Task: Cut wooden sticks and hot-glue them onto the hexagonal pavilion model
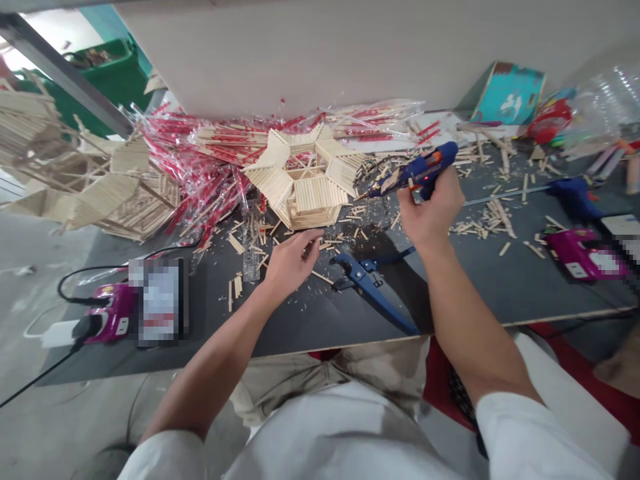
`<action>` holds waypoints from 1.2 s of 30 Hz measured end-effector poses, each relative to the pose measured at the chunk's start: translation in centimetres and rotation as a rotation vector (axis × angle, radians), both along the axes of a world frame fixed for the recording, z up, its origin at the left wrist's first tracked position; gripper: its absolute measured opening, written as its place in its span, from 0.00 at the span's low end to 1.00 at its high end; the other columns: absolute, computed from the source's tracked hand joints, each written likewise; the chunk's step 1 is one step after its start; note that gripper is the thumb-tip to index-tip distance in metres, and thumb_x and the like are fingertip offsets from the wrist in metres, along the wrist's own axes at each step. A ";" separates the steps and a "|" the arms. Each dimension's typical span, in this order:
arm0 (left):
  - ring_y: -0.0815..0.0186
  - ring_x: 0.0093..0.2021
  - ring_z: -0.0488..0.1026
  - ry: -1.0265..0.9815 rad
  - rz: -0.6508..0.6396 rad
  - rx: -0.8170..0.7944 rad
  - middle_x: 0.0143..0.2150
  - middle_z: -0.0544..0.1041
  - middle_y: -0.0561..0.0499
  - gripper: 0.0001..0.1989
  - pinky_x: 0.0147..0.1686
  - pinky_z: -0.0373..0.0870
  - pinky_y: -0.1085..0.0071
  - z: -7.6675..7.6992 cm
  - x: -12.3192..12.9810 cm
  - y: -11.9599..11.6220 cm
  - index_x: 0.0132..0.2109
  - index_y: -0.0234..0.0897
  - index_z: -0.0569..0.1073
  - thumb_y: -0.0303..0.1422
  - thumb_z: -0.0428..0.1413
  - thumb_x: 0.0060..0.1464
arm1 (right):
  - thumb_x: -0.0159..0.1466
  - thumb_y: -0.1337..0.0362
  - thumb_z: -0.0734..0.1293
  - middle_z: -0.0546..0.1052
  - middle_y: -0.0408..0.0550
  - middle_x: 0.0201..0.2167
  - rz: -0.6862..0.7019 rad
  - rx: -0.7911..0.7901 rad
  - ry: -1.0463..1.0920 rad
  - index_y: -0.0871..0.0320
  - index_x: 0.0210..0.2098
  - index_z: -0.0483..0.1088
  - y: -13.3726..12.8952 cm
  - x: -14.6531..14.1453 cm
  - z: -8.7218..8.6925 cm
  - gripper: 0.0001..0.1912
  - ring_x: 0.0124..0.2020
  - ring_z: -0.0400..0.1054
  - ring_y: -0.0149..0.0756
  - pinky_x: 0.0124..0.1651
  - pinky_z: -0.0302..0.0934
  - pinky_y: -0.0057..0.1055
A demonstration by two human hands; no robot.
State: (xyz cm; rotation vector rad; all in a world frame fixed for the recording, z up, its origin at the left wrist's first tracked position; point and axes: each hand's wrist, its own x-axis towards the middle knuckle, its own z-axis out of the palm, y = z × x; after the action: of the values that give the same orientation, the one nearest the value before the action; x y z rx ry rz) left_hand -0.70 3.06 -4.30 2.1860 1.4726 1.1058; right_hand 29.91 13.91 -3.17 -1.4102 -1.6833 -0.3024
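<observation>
My right hand (434, 207) grips a blue hot glue gun (417, 170) with an orange trigger. Its nozzle points left, close to the right side of a model built of wooden sticks (313, 193). This model has a ring-like opening and slanted panels of sticks laid side by side. Just in front of it is my left hand (295, 261), fingers curled, with thumb and fingertips close together; whatever they may pinch is too small to make out. Blue-handled cutters (377, 290) lie on the dark table between my two hands.
Plastic-wrapped red-and-wood sticks (210, 153) pile along the wall. A larger stick structure (95, 180) stands at left. A phone (161, 303) and purple power strip (113, 310) lie front left. At right are another glue gun (575, 193), a purple box (585, 253) and scattered stick pieces (493, 220).
</observation>
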 end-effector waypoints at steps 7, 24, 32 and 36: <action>0.68 0.34 0.78 0.032 -0.056 0.035 0.44 0.83 0.48 0.16 0.38 0.74 0.72 0.1 0.1 0.0 0.61 0.39 0.78 0.33 0.52 0.73 | 0.64 0.52 0.67 0.73 0.62 0.53 0.049 -0.016 -0.016 0.55 0.64 0.62 -0.2 0.4 0.1 0.31 0.57 0.70 0.62 0.60 0.67 0.61; 0.64 0.46 0.81 0.060 -0.083 -0.015 0.50 0.82 0.45 0.19 0.42 0.74 0.71 -0.4 0.0 0.0 0.65 0.40 0.76 0.35 0.47 0.76 | 0.64 0.58 0.67 0.75 0.61 0.56 0.023 -0.097 0.011 0.53 0.63 0.68 -0.9 -0.5 1.0 0.28 0.61 0.70 0.60 0.64 0.68 0.60; 0.63 0.49 0.81 0.054 -0.084 -0.019 0.52 0.82 0.44 0.19 0.47 0.76 0.70 -0.5 0.1 0.1 0.63 0.40 0.78 0.33 0.47 0.75 | 0.62 0.59 0.67 0.75 0.62 0.55 0.027 -0.080 0.036 0.55 0.62 0.67 -0.8 -0.8 1.0 0.28 0.58 0.72 0.61 0.62 0.67 0.59; 0.63 0.47 0.81 0.034 -0.100 -0.022 0.52 0.82 0.44 0.19 0.46 0.77 0.69 -0.6 0.0 0.2 0.62 0.40 0.78 0.32 0.46 0.75 | 0.64 0.57 0.66 0.76 0.61 0.53 0.047 -0.048 0.035 0.56 0.60 0.68 -0.7 -0.9 1.0 0.26 0.57 0.72 0.60 0.61 0.68 0.58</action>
State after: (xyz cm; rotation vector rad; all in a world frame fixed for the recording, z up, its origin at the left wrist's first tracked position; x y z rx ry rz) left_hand -0.72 3.23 -4.91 2.2471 1.3659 1.0194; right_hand 29.04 13.26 -2.18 -1.4007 -1.7023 -0.2112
